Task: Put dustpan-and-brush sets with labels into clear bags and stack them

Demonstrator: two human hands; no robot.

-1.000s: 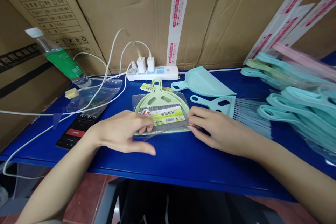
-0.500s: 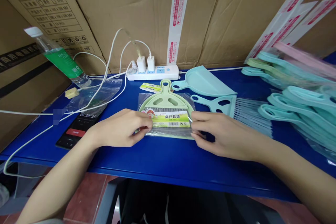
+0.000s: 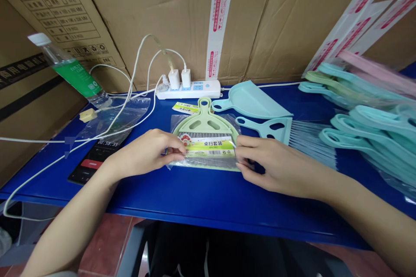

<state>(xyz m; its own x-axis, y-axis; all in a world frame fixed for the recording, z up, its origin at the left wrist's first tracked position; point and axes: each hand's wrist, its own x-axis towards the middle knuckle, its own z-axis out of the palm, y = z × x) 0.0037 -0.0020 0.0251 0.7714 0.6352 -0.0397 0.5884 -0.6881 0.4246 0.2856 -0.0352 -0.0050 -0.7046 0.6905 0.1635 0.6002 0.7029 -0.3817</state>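
Note:
A pale green brush and dustpan set (image 3: pixel 205 121) lies in a clear plastic bag (image 3: pixel 224 163) on the blue table. Across its bristles sits a yellow-green and white label card (image 3: pixel 212 146). My left hand (image 3: pixel 156 151) is closed at the bag's left edge, finger and thumb beside the card's end. At the right edge my right hand (image 3: pixel 266 162) pinches the plastic. A loose light blue dustpan (image 3: pixel 255 101) and a matching brush (image 3: pixel 276 130) with pale bristles lie just beyond my right hand.
Bagged brush and dustpan sets (image 3: pixel 373 134) are piled at right. A power strip (image 3: pixel 195 90) with plugged chargers stands at the back. White cables run left past a bottle (image 3: pixel 78 78) and over a phone (image 3: pixel 94 160). Another label card (image 3: pixel 185 107) lies behind the set; cardboard boxes (image 3: pixel 182 13) wall the back.
My left hand has shifted slightly, its fingers drawing a little way up along the bag's left edge. My right hand keeps its grip; the rest looks the same.

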